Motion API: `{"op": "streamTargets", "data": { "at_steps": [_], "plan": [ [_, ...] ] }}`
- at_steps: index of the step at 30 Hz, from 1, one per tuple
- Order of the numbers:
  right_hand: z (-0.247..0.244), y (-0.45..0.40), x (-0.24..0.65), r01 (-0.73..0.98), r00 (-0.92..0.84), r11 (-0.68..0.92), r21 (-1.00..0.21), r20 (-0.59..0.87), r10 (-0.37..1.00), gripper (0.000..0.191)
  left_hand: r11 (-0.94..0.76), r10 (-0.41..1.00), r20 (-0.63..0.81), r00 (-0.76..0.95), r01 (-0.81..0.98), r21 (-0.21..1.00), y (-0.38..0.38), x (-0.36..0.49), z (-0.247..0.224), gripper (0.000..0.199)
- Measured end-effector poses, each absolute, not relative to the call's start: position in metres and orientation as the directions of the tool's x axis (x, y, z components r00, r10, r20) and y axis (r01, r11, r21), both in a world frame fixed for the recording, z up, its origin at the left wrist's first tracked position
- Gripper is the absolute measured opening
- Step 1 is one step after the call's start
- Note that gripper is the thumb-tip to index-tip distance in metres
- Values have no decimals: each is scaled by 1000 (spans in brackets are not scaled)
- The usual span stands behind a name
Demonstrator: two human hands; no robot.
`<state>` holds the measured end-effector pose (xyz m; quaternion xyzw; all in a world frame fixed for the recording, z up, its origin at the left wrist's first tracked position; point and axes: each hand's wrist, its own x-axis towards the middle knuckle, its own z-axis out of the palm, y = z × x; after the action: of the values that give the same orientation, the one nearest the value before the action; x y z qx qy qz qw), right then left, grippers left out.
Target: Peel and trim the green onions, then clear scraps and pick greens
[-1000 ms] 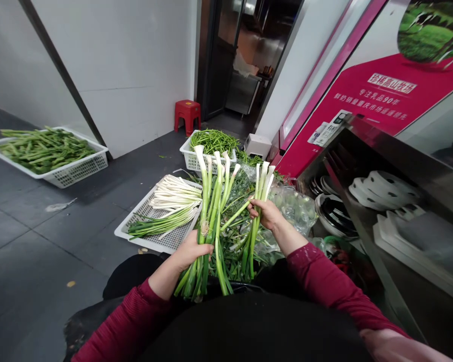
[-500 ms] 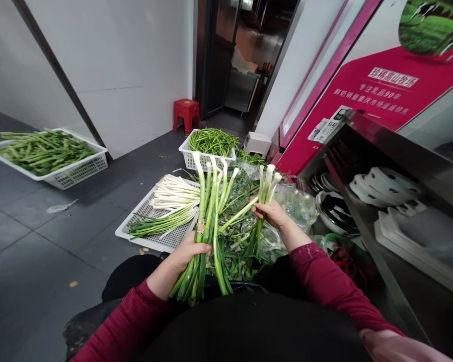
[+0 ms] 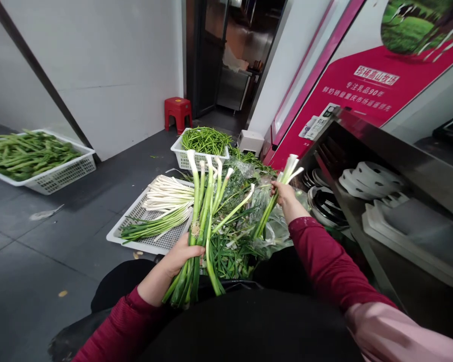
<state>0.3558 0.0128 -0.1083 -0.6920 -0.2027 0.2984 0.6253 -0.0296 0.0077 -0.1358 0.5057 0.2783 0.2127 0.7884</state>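
Displaced since the earlier frame: right hand [image 3: 285, 196], moved out toward 2 o'clock with its small bundle of spring onions [image 3: 266, 217], now tilted, white ends toward 1 o'clock, green ends toward 7. Changed also: single slanting stalk [image 3: 236, 209], formerly reaching to the right fingers, now with its white end apart from them. Shifted slightly as well: camera view.

Result: two separate groups of spring onions, with a wider gap between. Status of left hand [image 3: 183, 254]: closed around the larger bundle [image 3: 202, 211], white ends toward 12 o'clock, leaves toward 7 o'clock. Status of right hand: closed around the small bundle. Exact stalk count in either grip: cannot tell.

Location of other spring onions: laid in the white perforated tray [image 3: 136, 245] at 10 o'clock of the left hand, as a row of pale-ended stalks [image 3: 166, 193]. Between and below the hands: heap of loose greens [image 3: 230, 261]. Beside the small bundle, at 5 o'clock: clear plastic bag [image 3: 279, 231].

Farther out, at 12 o'clock: basket of thin green stems [image 3: 183, 160], with red stool [image 3: 178, 108] beyond. At 10 o'clock, on the floor: basket of thicker green stalks [image 3: 66, 173]. At 2 o'clock: metal shelf [image 3: 385, 146] with stacked dishes.
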Motion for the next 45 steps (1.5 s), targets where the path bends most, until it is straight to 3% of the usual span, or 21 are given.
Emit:
{"op": "streamTargets", "data": {
  "at_steps": [5,14,25,30,33,37,45],
  "plan": [
    [-120,6,330,-122,623,-260,-958,-278,731,26,358,626,-171,761,-85,930,10,-29,-137,16],
    [-95,-13,288,-289,329,-114,-951,-210,921,43,323,616,-173,768,-46,945,12,-29,-140,12],
    [-108,-4,293,62,476,-79,-995,-40,878,29,363,632,-212,745,-44,931,7,-30,-137,20],
    [-107,6,320,240,787,-78,-968,147,600,15,361,625,-206,753,-45,931,6,-30,-134,21],
    [-103,9,325,90,772,-97,-991,8,636,18,342,637,-196,746,-45,939,6,-30,-134,18],
    [-104,4,308,-46,565,-283,-958,-258,783,24,332,631,-188,753,-43,942,7,-30,-136,15],
    [-115,-12,281,-129,523,-373,-919,-383,761,16,326,628,-197,753,-25,945,11,-30,-140,12]
  ]
}}
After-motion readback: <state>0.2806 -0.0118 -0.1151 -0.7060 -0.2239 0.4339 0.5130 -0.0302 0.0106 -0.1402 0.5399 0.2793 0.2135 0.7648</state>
